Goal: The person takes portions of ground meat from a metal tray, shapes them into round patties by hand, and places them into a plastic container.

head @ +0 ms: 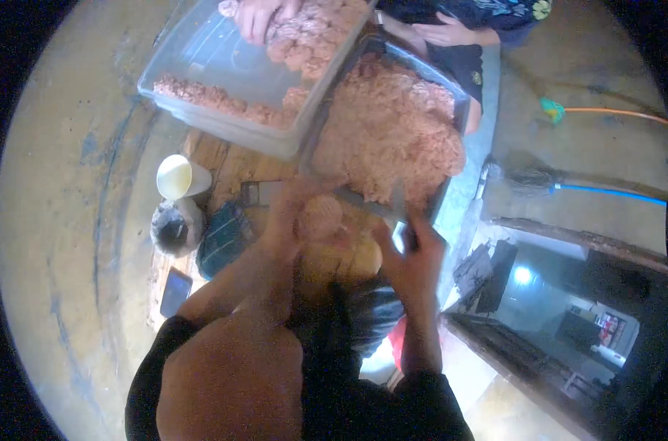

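My left hand (287,229) is cupped around a round lump of pink ground mixture (321,216), at the near side of a dark tray. My right hand (416,248) grips a flat-bladed tool (398,199); blur hides whether it is a knife or a spatula. The blade stands over the near edge of the pink mixture (389,127) heaped in the dark tray (463,105). To the left, a clear plastic bin (224,125) holds shaped pink lumps (306,41) along its far right and near sides. Another person's hand (262,19) reaches into that bin.
At left stand a white cup (175,177) and a crusted grey container (174,227), beside a dark green cloth (222,242) and a phone (176,291). A second bare hand (444,30) rests beyond the tray. A blue-handled brush (532,181) lies on the floor at right.
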A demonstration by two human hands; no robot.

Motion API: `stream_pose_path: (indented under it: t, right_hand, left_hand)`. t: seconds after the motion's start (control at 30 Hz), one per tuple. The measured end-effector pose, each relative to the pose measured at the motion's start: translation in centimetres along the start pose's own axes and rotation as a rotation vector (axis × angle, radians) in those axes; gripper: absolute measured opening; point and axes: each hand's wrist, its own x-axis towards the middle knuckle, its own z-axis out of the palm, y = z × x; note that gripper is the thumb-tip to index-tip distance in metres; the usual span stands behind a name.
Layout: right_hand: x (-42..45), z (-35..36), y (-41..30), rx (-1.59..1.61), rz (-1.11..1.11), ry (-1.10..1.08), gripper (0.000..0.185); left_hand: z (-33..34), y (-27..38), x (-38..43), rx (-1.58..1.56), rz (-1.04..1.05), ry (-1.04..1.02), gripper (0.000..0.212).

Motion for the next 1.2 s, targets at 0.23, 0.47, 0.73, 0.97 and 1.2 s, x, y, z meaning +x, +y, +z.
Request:
stream_pose_path:
  t: [0.23, 0.47, 0.73, 0.97, 1.2]
  right_hand:
    - [-1.6, -1.5, 1.2, 0.353, 0.126, -0.332, 0.024]
    - [-1.4, -0.1, 0.7, 0.135, -0.042, 0.179, 0.026]
    - [-2.6, 4.2, 6.1, 0.733, 0.071, -0.260, 0.011]
    - [-0.6, -1.7, 3.4, 0.137, -0.176, -0.098, 0.022]
    - [-2.7, -2.4, 1.1, 0.072, -0.266, -0.045, 0.031]
  left_hand:
    - [2.0, 1.4, -1.6, 0.246, -0.086, -0.314, 0.068]
    - [1.6, -2.1, -2.0, 0.465, 0.503, -0.125, 0.052]
    - [2.9, 2.2, -0.8, 1.203, 0.601, -0.206, 0.041]
    - [4.4, 4.7, -2.3, 1.197, 0.626, -0.362, 0.043]
    - [6.5, 2.7, -2.7, 0.967, 0.502, -0.026, 0.044]
